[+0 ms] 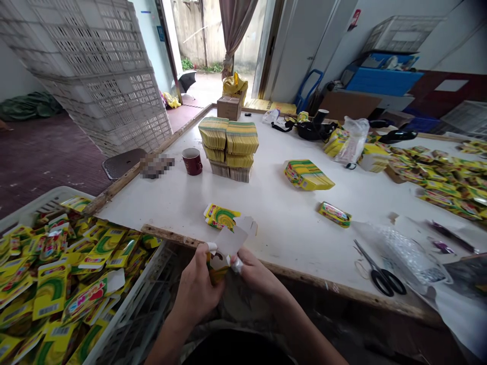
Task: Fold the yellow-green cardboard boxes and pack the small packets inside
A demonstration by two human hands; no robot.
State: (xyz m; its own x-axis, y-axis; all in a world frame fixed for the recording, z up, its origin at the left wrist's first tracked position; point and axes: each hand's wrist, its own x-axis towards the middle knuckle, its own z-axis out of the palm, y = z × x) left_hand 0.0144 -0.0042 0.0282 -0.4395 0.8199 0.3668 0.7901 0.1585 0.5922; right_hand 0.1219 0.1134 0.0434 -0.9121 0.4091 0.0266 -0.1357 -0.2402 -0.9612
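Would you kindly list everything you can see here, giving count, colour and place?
held carton: one, white and yellow, at the table's near edge
folded carton: one, yellow-green, just beyond the held carton
carton stacks: several bundles, yellow, mid-table
mug: one, dark red, left of the stacks
fanned bundle: one, yellow-green, right of the stacks
small packet: one, yellow-green, right of centre
scissors: one pair, black handles, near right edge
loose packets: many, yellow-green, far right
crate: one, white, lower left, full of yellow-green cartons
table: one, white top
left hand: one, gripping the held carton
right hand: one, gripping it too
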